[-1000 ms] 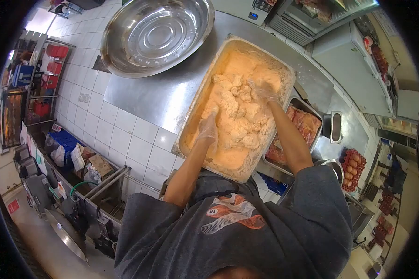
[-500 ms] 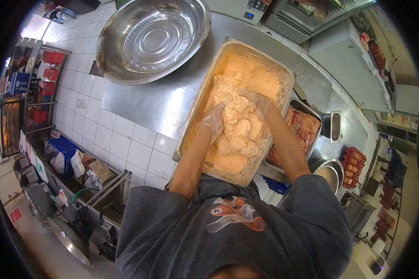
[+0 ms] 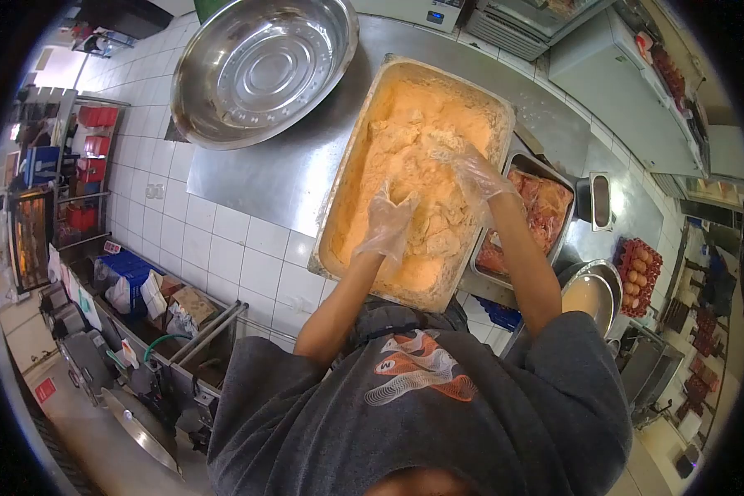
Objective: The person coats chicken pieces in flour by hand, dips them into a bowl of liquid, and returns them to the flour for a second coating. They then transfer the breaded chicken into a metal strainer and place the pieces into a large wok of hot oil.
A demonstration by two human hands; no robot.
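A deep rectangular metal pan (image 3: 337,198) holds pale orange flour (image 3: 405,99) and lumpy coated pieces (image 3: 440,240), whose kind is hidden by the coating. Both hands wear clear plastic gloves. My left hand (image 3: 388,223) is over the middle of the pan, its thumb and fingers apart, fingertips touching the flour. On the right side of the pan, my right hand (image 3: 476,175) reaches across with fingers stretched out over the coated pieces. Neither hand visibly grips a piece.
A large round steel basin (image 3: 264,74) stands at the upper left of the steel counter (image 3: 248,186). Right of the pan are a tray of raw meat (image 3: 546,207), a small metal container (image 3: 600,201), a bowl of pale liquid (image 3: 589,296) and an egg tray (image 3: 639,277).
My hands have moved apart and the heap of coated pieces between them has dropped and spread into the flour. My left hand is slightly lower, my right hand flatter over the pan.
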